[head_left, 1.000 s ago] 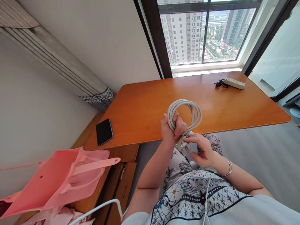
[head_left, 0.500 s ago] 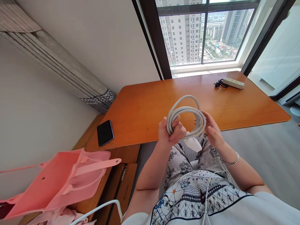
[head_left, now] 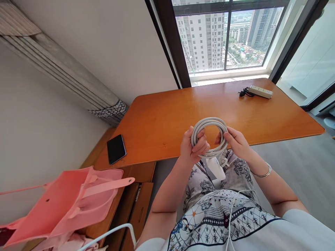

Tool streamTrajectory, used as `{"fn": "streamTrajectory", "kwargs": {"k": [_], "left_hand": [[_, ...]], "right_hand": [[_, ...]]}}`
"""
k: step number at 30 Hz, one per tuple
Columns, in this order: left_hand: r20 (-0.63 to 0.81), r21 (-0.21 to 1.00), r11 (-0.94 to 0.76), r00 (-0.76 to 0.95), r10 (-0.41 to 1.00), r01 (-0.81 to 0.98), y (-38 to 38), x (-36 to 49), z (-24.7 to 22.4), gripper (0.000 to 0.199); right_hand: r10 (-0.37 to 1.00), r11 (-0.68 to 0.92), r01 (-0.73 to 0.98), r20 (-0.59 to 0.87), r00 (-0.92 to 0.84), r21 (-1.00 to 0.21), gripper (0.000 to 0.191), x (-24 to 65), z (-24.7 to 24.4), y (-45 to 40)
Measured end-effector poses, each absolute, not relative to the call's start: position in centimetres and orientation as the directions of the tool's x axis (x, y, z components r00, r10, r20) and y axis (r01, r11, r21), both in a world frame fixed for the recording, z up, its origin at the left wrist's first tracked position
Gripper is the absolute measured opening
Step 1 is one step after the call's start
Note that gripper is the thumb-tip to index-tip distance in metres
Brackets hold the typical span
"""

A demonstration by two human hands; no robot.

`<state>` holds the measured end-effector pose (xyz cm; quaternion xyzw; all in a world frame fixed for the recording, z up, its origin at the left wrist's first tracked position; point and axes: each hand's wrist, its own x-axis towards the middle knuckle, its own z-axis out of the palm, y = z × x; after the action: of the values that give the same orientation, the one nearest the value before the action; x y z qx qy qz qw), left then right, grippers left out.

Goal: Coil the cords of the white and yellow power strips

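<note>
Lt-grey cable coil up nr counter edge

Coil's held in front of the body, in view across counter's near edge. L hand clamped round its L side, R hand gripping its R side; hands apart w/ the ring btwn. Plug shows below, nr R hand, beside white piece. Dark-screened device at counter's L end; pwr strip w/ blk cord, far R. Pink bag lower L.
</note>
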<state>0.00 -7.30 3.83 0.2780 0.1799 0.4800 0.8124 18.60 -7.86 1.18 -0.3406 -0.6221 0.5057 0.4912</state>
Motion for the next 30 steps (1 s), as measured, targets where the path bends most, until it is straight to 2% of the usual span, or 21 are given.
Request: {"fn": "streamTrajectory", "kwargs": {"k": [3, 5, 12, 18, 23, 25, 28, 30], "left_hand": [[-0.045, 0.6, 0.408, 0.48, 0.876, -0.688, -7.0, 0.3, 3.7, 0.052], [-0.062, 0.588, 0.425, 0.486, 0.872, -0.688, -6.8, 0.3, 3.7, 0.052], [-0.084, 0.622, 0.444, 0.509, 0.857, -0.645, -6.2, 0.8, 4.6, 0.055], [-0.06, 0.753, 0.33, 0.441, 0.895, -0.569, -5.6, 1.0, 4.2, 0.06], [0.159, 0.898, 0.038, 0.404, 0.901, -0.438, -5.2, 0.5, 1.1, 0.081], [0.21, 0.955, -0.082, 0.452, 0.867, -0.285, -5.2, 0.3, -0.2, 0.075], [0.106, 0.994, -0.104, 0.535, 0.838, -0.035, -5.4, -0.2, -1.6, 0.065], [0.012, 1.0, -0.007, 0.619, 0.785, -0.01, -5.7, -0.4, -2.0, 0.064]], "right_hand": [[0.919, 0.068, -0.273, 0.166, -0.357, -0.96, 0.049, 18.4, 1.1, -7.9], [0.913, -0.013, -0.342, 0.128, -0.388, -0.94, 0.049, 18.3, 1.2, -7.9], [0.923, -0.077, -0.436, 0.101, -0.37, -0.897, 0.043, 18.1, 1.5, -7.5], [0.95, 0.006, -0.388, 0.127, -0.287, -0.922, 0.046, 17.7, 1.5, -7.5], [0.96, 0.161, -0.372, 0.233, -0.155, -0.914, 0.045, 18.3, 2.3, -7.1], [0.961, 0.225, -0.362, 0.268, -0.073, -0.905, 0.044, 18.8, 2.8, -6.8], [0.945, 0.317, -0.321, 0.325, 0.03, -0.892, 0.043, 19.4, 3.1, -6.4], [0.925, 0.38, -0.277, 0.372, 0.083, -0.883, 0.041, 19.5, 2.9, -6.1]]}}
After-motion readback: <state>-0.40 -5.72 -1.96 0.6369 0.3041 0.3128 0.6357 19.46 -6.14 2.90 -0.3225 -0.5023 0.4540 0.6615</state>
